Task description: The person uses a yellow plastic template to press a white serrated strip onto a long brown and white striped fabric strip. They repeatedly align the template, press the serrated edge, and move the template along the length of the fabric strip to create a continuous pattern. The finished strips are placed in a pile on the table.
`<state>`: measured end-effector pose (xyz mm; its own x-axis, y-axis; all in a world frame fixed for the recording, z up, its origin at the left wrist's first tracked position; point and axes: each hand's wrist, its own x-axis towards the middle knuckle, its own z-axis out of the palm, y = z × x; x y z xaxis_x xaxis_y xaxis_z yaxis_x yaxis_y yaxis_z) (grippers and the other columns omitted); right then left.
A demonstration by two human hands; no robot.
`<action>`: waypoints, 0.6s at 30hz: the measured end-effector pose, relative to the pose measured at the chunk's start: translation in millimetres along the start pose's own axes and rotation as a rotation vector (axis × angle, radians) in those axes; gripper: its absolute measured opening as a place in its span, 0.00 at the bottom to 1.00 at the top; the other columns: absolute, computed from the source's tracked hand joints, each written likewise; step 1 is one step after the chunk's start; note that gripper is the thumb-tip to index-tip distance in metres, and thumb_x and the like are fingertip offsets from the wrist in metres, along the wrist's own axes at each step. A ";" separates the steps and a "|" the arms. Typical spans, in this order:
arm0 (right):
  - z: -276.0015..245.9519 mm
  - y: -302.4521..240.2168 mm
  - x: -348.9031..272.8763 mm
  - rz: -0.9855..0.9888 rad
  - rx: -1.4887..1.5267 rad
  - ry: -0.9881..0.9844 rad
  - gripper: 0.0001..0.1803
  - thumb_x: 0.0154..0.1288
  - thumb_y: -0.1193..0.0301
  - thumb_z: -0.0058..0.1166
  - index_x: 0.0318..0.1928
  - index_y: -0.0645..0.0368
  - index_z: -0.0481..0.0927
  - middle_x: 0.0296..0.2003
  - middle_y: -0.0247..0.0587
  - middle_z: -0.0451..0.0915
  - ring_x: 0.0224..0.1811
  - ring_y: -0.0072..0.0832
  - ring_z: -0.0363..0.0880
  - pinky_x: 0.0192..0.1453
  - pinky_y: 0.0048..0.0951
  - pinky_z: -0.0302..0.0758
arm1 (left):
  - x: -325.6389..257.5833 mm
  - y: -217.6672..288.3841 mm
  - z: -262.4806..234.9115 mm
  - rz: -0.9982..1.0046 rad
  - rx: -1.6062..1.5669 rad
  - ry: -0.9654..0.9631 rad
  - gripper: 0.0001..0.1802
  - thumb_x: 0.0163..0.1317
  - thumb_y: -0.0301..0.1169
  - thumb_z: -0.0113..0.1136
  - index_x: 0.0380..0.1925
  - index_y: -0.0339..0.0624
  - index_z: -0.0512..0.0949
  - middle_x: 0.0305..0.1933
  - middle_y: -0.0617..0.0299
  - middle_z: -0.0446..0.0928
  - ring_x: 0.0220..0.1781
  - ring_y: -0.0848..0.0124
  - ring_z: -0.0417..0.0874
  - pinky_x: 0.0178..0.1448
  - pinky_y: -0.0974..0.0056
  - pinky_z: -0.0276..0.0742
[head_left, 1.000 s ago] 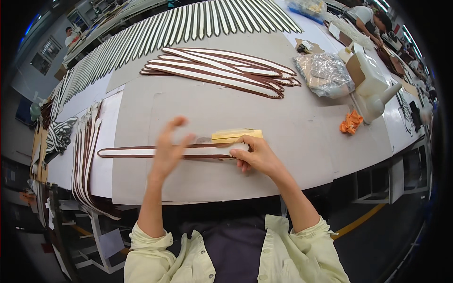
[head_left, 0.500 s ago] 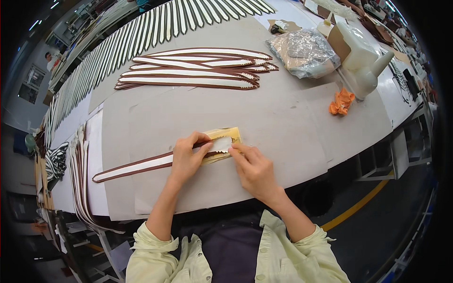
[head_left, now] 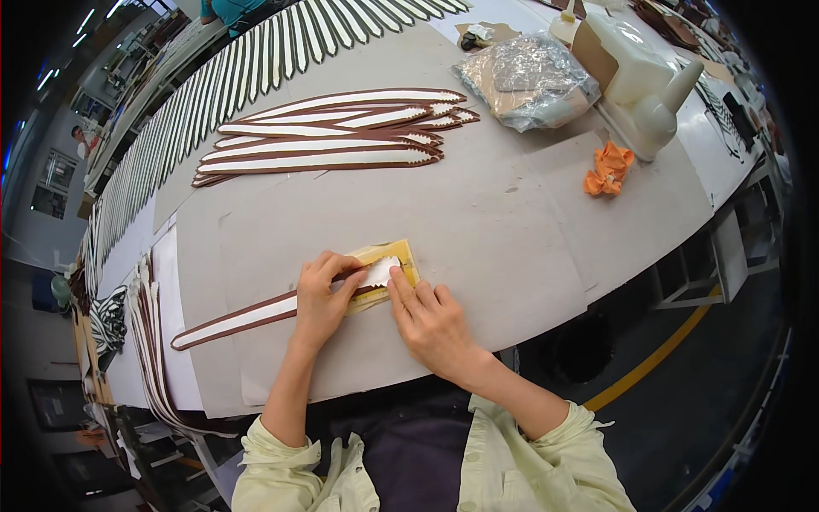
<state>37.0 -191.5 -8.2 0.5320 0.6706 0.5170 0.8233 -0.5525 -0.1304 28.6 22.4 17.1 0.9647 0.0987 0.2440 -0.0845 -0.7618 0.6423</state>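
Observation:
A long brown strap [head_left: 243, 320] with a white centre strip lies aslant on the table, its rounded end to the left. My left hand [head_left: 324, 294] is closed on the strap near its toothed right end, thumb and forefinger pinching the edge. That end widens into a loose white flap [head_left: 380, 271] over a yellow pad [head_left: 404, 251]. With fingers drawn together, my right hand [head_left: 433, 328] holds the flap's right tip at the fingertips. The thumb of that hand is mostly hidden.
Brown-and-white straps [head_left: 333, 158] lie piled beyond my hands; dark-edged strips [head_left: 247, 72] fan out behind them. More straps [head_left: 149, 341] hang over the left edge. At right are an orange crumpled cloth [head_left: 608, 169], a clear plastic bag [head_left: 525, 81] and a translucent bottle [head_left: 644, 124].
My right hand has shifted inward over the white flap, its fingertips now lying further onto it. The left hand keeps its pinch. The whole view has shifted slightly.

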 end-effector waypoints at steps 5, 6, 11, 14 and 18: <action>-1.2 -2.5 0.4 0.041 -0.009 0.005 0.27 0.60 0.73 0.57 0.59 0.76 0.81 0.66 0.64 0.79 0.48 0.38 0.78 0.48 0.34 0.73 | 0.7 4.6 -0.9 -0.008 0.016 -0.023 0.07 0.62 0.26 0.72 0.39 0.38 0.85 0.38 0.59 0.84 0.41 0.63 0.83 0.49 0.60 0.78; -0.1 -3.4 1.0 0.060 0.010 0.022 0.26 0.60 0.74 0.57 0.58 0.75 0.81 0.66 0.61 0.79 0.46 0.38 0.78 0.46 0.35 0.72 | 0.8 5.3 -1.1 -0.005 0.015 -0.019 0.07 0.62 0.26 0.72 0.38 0.38 0.85 0.37 0.58 0.84 0.41 0.63 0.82 0.49 0.60 0.78; 6.6 -6.6 0.3 0.152 0.032 0.055 0.25 0.59 0.73 0.58 0.57 0.71 0.81 0.65 0.55 0.79 0.46 0.36 0.77 0.48 0.39 0.72 | -1.1 3.0 -9.0 0.023 0.023 -0.095 0.15 0.62 0.29 0.74 0.47 0.39 0.84 0.43 0.57 0.84 0.43 0.61 0.84 0.53 0.59 0.79; 9.4 -6.0 1.9 0.167 0.039 0.073 0.25 0.58 0.73 0.59 0.57 0.69 0.82 0.64 0.51 0.80 0.45 0.37 0.77 0.49 0.42 0.71 | -1.1 8.2 -27.1 0.073 0.036 -0.191 0.23 0.61 0.34 0.77 0.55 0.40 0.82 0.48 0.55 0.83 0.46 0.59 0.85 0.54 0.57 0.81; 10.5 -5.3 1.8 0.160 0.027 0.072 0.25 0.57 0.74 0.60 0.57 0.70 0.82 0.64 0.50 0.80 0.44 0.37 0.77 0.50 0.43 0.71 | 2.6 -1.8 -49.7 0.102 0.139 -0.376 0.28 0.60 0.37 0.78 0.58 0.41 0.82 0.50 0.54 0.83 0.49 0.56 0.86 0.54 0.57 0.82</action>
<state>35.7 -182.2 -15.4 0.6421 0.5373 0.5468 0.7345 -0.6355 -0.2381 18.8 55.8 52.6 0.9791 -0.2031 0.0024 -0.1749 -0.8372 0.5182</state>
